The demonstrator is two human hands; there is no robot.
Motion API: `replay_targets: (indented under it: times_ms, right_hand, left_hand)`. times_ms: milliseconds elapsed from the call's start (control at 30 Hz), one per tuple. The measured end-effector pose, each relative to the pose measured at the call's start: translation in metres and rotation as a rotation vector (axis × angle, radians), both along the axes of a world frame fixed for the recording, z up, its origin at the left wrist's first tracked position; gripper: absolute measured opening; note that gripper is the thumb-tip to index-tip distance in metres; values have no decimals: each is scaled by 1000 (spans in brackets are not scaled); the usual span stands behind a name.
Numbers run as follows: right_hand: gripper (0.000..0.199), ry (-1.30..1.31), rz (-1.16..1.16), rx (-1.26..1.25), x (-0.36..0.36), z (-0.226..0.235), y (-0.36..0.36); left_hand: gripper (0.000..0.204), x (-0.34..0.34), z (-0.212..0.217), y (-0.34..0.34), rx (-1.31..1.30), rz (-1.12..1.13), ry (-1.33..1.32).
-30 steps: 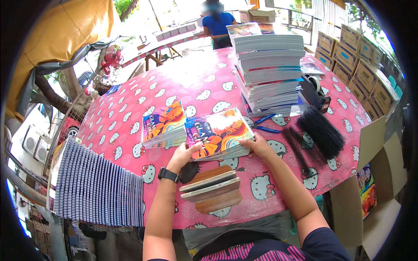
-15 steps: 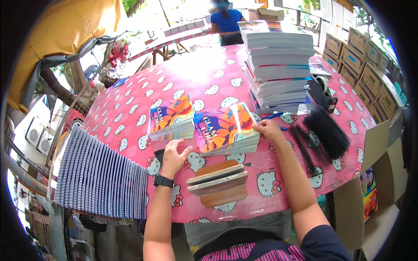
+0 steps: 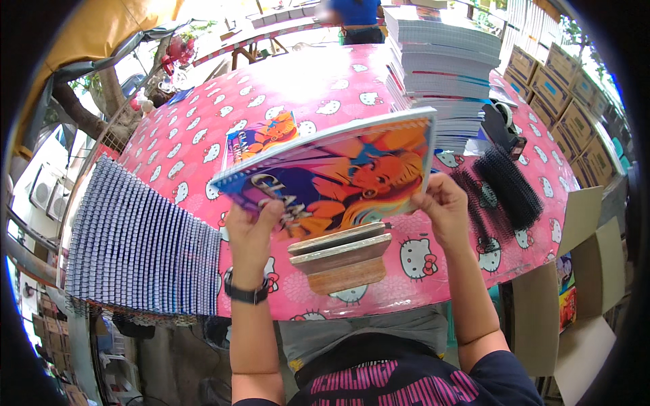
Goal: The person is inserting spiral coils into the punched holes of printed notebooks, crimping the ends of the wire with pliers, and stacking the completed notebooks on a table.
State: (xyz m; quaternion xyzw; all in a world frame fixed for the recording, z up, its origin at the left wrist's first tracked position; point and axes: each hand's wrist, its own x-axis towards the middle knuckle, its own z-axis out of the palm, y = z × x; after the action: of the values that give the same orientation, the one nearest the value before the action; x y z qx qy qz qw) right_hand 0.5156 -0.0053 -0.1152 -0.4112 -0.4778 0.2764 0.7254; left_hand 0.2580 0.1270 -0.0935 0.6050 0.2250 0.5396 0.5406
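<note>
Book stack (image 3: 447, 71) — behind booklet (image 3: 345, 179)

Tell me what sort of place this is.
Probably a small bookbinding workspace: a loose cluster of black binding coils, a tall paper stack and the printed book being held all suggest it.

The broad surface (image 3: 203, 111) wears a glossy pink cover printed with white cat faces, its far end washed out by strong daylight. A yellow-orange tarp (image 3: 101, 30) hangs at upper left, above a thick tree trunk (image 3: 110, 91) and near a red fan (image 3: 179, 54). Farther back stands a long table on wooden trestle legs (image 3: 250, 53). At right, brown cartons (image 3: 575, 115) are stacked before pale corrugated sheeting (image 3: 528, 24).
</note>
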Motion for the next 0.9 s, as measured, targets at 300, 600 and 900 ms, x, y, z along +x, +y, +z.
replay_targets:
  times_ms: [300, 600, 900]
  right_hand:
    - [17, 30, -5, -158, -7, -36, -17]
    - [46, -263, 217, -258, -5, -52, -15]
    - [67, 167, 501, -138, -81, -41, -10]
  left_hand:
    - [13, -16, 17, -56, 204, 77, 168]
    - [49, -31, -41, -57, 61, 101, 32]
    - [49, -39, -59, -45, -68, 339, -27]
